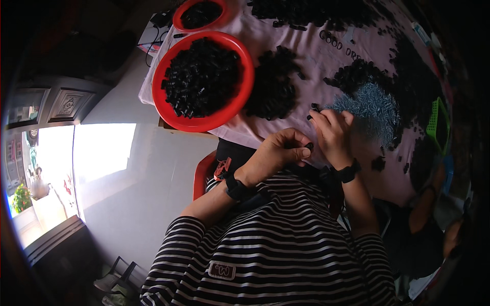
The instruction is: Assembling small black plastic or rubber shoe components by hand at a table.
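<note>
My left hand (pixel 278 153) is curled near the table's front edge, its fingertips pinched on a small black plastic part (pixel 309 146). My right hand (pixel 333 133) sits just to its right, fingers bent down and closed on another small black part (pixel 315 107) at its fingertips. Both wrists carry black bands. Right of my right hand lies a heap of blue-grey metal screws (pixel 375 107). A pile of loose black parts (pixel 273 89) lies just beyond my hands on the pink cloth (pixel 316 56).
A large red bowl (pixel 247 76) full of black parts stands at the left of the table, a smaller red bowl (pixel 177 18) behind it. More black parts spread across the far and right side. A green basket (pixel 438 120) is at the right edge. Another person's arm (pixel 426 204) is at lower right.
</note>
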